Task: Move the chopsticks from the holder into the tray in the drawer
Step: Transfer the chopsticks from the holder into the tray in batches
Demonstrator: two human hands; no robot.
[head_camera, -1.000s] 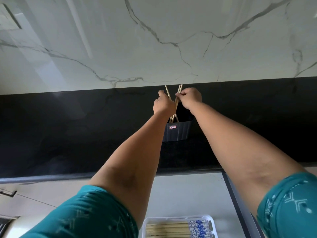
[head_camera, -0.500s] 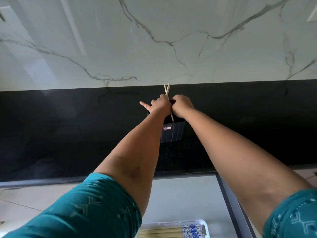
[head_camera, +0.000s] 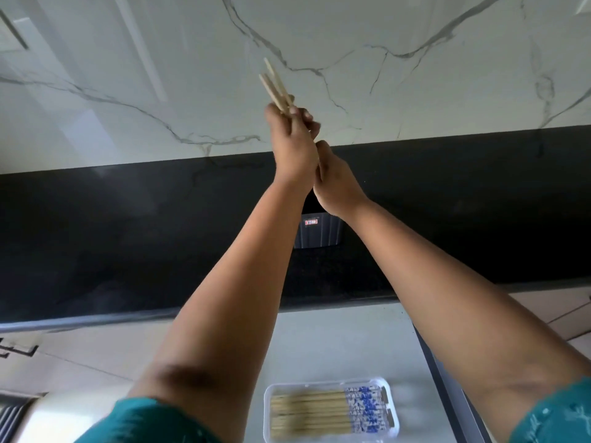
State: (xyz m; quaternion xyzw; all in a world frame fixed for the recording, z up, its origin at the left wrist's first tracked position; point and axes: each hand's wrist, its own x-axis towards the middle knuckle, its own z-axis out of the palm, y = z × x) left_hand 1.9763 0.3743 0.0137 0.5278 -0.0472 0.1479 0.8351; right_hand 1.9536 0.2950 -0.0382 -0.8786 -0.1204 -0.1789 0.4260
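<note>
Head view, chopsticks [head_camera: 275, 86] gripped in left hand [head_camera: 292, 145], above holder [head_camera: 319, 231]

Chopsticks [head_camera: 275, 86] gripped in raised left hand [head_camera: 292, 145], right hand [head_camera: 335, 182] touching, above dark holder [head_camera: 319, 233].

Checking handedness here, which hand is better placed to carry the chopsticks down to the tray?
Left, probably. The left hand grips the chopsticks; the right hand only steadies below them.

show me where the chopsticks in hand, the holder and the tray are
chopsticks [head_camera: 275, 84], head view, on the bare shafts above the left hand
holder [head_camera: 319, 233], head view, on its dark ribbed front wall below the red label
tray [head_camera: 268, 410], head view, on its clear left rim
</note>
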